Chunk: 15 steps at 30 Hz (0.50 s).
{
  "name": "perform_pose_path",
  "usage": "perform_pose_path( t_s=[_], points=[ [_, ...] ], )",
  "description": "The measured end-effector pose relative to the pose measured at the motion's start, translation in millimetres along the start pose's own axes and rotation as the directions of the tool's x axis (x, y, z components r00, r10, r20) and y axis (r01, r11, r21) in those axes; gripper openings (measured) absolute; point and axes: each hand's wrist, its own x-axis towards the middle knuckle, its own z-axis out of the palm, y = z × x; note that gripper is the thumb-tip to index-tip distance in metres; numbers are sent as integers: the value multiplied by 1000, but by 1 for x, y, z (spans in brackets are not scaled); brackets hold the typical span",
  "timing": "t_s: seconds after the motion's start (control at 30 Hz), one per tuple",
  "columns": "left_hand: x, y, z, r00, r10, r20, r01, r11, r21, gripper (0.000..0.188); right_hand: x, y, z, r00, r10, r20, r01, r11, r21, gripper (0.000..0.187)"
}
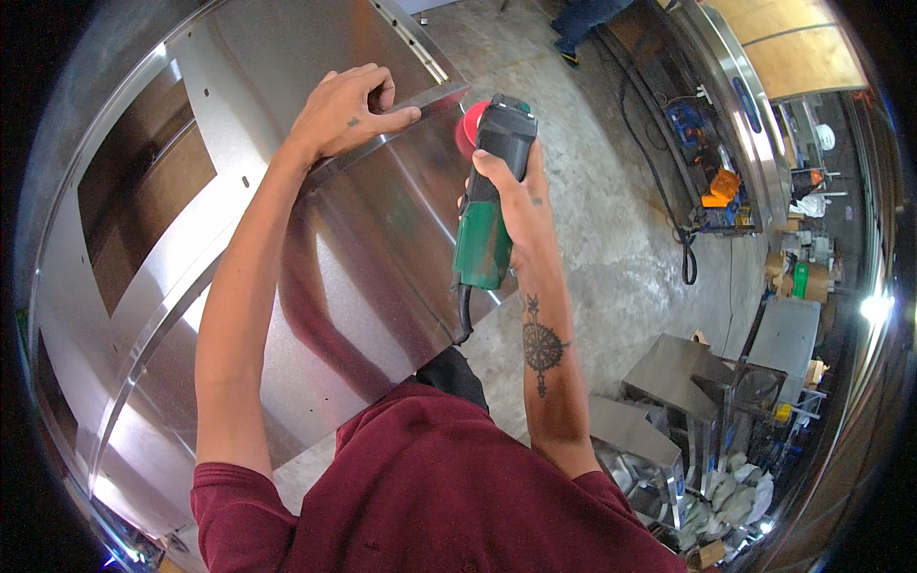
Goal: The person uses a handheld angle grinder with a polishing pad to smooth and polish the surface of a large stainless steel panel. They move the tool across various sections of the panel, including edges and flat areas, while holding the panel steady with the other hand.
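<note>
My right hand (517, 196) is wrapped round an angle grinder (484, 234) with a green body and a black head. A red disc (468, 128) on the grinder is up against or very close to the corner of a shiny steel cabinet (353, 258); whether it touches I cannot tell. A black cord leaves the grinder's lower end. My left hand (349, 113) rests over the cabinet's folded edge (432, 96), fingers loosely bent and thumb stretched along it. A gap shows between thumb and forefinger.
A large cut-out (143, 181) opens in the steel panel at left. Across the concrete floor (602, 220), a black cable (652, 153) hangs along a bench holding orange items (723, 186). Steel pieces (673, 377) stand at lower right. Another person's leg (585, 21) shows at the top.
</note>
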Motion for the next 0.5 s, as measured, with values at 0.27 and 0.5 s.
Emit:
perform_pose_path(
  t_s=[0.27, 0.5],
  points=[
    [7, -7, 9, 1000, -23, 16, 23, 1000, 7, 51, 0, 15, -17, 1000, 11, -11, -11, 1000, 19, 99],
    [19, -20, 26, 1000, -3, -19, 3, 1000, -7, 53, 6, 33, -25, 998, 39, -58, -37, 999, 39, 98]
  ],
)
